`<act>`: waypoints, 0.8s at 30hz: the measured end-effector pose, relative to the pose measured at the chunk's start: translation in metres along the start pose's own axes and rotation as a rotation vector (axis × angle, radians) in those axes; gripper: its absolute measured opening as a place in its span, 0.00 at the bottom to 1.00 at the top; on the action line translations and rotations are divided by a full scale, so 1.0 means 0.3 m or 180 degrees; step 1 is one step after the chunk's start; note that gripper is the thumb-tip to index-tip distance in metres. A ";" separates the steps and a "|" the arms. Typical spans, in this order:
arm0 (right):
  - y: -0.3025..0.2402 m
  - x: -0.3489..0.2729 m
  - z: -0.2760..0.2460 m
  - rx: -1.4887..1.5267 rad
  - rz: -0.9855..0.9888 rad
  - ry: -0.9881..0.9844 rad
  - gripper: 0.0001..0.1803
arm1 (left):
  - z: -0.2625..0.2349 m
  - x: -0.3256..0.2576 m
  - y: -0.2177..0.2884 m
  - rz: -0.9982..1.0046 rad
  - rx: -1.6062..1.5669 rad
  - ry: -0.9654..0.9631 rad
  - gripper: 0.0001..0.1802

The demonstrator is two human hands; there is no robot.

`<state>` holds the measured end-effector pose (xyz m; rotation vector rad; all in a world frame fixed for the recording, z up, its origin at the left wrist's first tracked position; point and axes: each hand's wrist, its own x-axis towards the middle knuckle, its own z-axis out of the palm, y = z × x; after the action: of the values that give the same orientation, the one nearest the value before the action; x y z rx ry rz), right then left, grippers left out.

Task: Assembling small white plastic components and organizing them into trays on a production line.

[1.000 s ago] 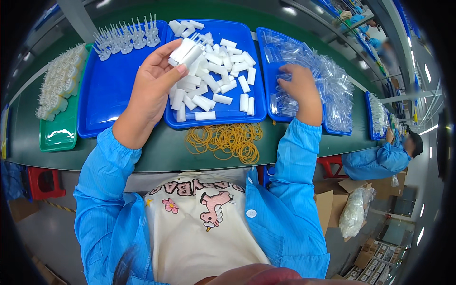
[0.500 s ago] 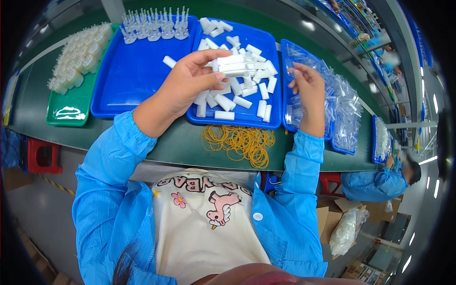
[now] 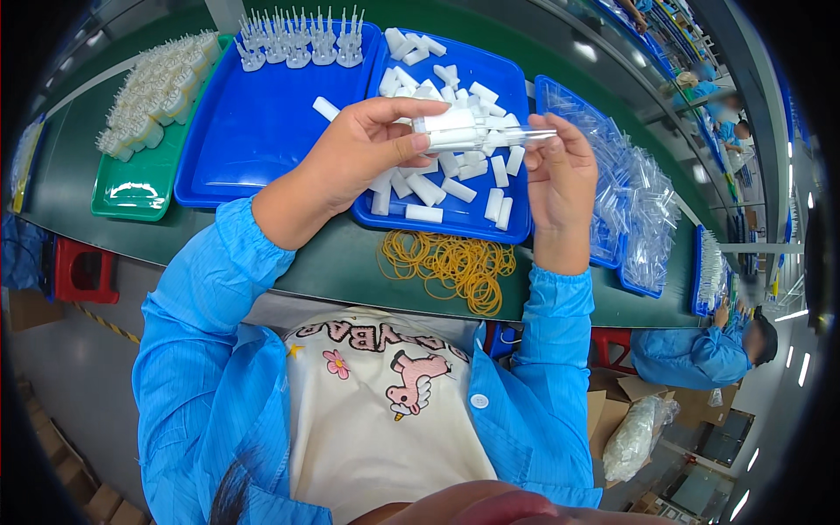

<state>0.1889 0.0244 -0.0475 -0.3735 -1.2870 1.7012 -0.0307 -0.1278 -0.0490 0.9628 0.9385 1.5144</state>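
Observation:
Over a blue tray (image 3: pixel 472 214) of loose white cylinders (image 3: pixel 426 213), my left hand (image 3: pixel 372 144) is closed around a small bundle of white cylinders (image 3: pixel 451 131) with clear plastic about them. My right hand (image 3: pixel 564 179) pinches the far end of a slim clear plastic tube (image 3: pixel 523 136). The tube lies level, its left end at the bundle's right side; whether it has entered the bundle I cannot tell. One single white cylinder (image 3: pixel 325 108) lies left of my left hand.
A blue tray (image 3: pixel 236 149) at left holds upright clear parts (image 3: pixel 300 44). Beyond it, a green tray (image 3: pixel 131 188) carries white thin-tipped pieces (image 3: pixel 162 92). Yellow rubber bands (image 3: pixel 451 267) lie at the table's front edge. Clear tubes (image 3: pixel 634 201) fill trays at right; a co-worker (image 3: pixel 691 354) sits farther right.
My right hand, over the clear tubes before, has come left and now holds a tube against the bundle. My left hand still grips the bundle, slightly farther right in the picture.

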 end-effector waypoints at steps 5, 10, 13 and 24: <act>0.020 -0.030 0.056 0.0199 0.0226 -0.0144 0.12 | 0.002 0.001 -0.009 0.0107 -0.0157 0.0029 0.20; 0.025 -0.043 0.078 0.0053 0.0302 -0.0232 0.13 | 0.003 0.000 -0.012 0.0208 -0.0267 -0.0013 0.19; 0.040 -0.047 0.084 -0.0075 0.0197 -0.0333 0.13 | -0.001 0.000 -0.014 0.0225 -0.0230 -0.0038 0.18; 0.069 -0.080 0.121 0.0127 0.0088 0.0015 0.13 | -0.018 0.009 -0.009 0.0539 0.0751 -0.0207 0.15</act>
<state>0.1653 -0.0164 -0.0576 -0.3731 -1.2478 1.7456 -0.0351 -0.1253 -0.0533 1.2811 1.0255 1.5247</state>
